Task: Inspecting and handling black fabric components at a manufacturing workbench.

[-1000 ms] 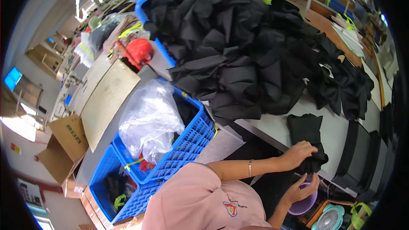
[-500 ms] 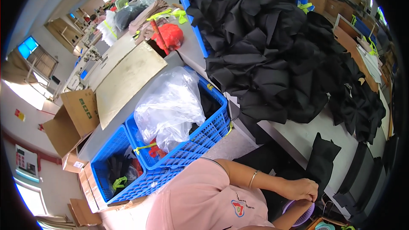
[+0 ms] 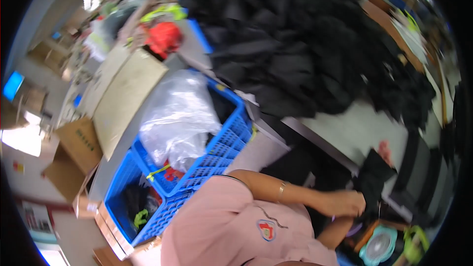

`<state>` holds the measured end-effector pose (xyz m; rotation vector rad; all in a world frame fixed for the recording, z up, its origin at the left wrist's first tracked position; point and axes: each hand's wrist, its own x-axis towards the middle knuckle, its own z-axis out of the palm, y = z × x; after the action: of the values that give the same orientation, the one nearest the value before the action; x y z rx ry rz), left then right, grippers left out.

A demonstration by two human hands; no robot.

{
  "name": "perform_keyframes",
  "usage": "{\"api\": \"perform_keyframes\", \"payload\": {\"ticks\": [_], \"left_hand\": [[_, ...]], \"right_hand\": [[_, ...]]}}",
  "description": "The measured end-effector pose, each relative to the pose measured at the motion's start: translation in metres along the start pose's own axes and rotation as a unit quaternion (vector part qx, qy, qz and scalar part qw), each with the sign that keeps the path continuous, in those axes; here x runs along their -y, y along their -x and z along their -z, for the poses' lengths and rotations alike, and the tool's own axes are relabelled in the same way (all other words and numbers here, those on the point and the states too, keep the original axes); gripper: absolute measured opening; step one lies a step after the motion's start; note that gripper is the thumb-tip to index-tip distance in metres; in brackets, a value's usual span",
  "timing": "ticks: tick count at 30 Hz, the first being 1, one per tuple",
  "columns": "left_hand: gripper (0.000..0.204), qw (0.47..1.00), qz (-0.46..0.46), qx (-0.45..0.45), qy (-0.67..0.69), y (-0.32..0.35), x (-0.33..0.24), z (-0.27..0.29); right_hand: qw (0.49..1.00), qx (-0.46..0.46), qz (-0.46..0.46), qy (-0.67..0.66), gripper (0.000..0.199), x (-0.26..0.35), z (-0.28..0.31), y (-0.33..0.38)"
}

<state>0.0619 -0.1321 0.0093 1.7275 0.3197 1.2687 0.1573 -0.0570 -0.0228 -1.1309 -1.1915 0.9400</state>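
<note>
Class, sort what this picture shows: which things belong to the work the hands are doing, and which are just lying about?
In use:
- left hand, gripping the black fabric piece
- right hand, mostly hidden below it
- pile of black fabric on the white table

Lying about:
- blue crates
- clear plastic bag
- cardboard boxes
- small teal fan

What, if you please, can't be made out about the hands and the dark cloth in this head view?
- Right hand: hidden behind the left forearm and the pink sleeve.
- Left hand: motion blur hides the fingers on the black cloth piece.
- Black fabric pile: blur merges single pieces.
</note>
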Motion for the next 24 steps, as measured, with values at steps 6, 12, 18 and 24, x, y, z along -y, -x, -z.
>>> {"api": "perform_keyframes", "payload": {"ticks": [6,12,18,24], "left_hand": [[0.017,0.956,0.245,-0.155,0.048,-0.011,0.010,0.023],[0.013,0.936,0.172,-0.262,-0.159,-0.031,0.030,0.049],[0.021,0.907,0.185,-0.304,-0.226,-0.058,0.085,0.090],[0.021,0.909,0.178,-0.366,-0.092,-0.069,0.096,0.143]], "right_hand": [[0.929,0.243,0.149,-0.235,0.016,-0.015,0.004,-0.017],[0.909,0.015,-0.160,-0.385,0.030,-0.014,-0.001,0.051],[0.975,0.020,-0.220,-0.005,0.007,0.015,0.002,0.076],[0.980,0.184,-0.075,0.008,0.009,0.030,0.050,0.137]]}}
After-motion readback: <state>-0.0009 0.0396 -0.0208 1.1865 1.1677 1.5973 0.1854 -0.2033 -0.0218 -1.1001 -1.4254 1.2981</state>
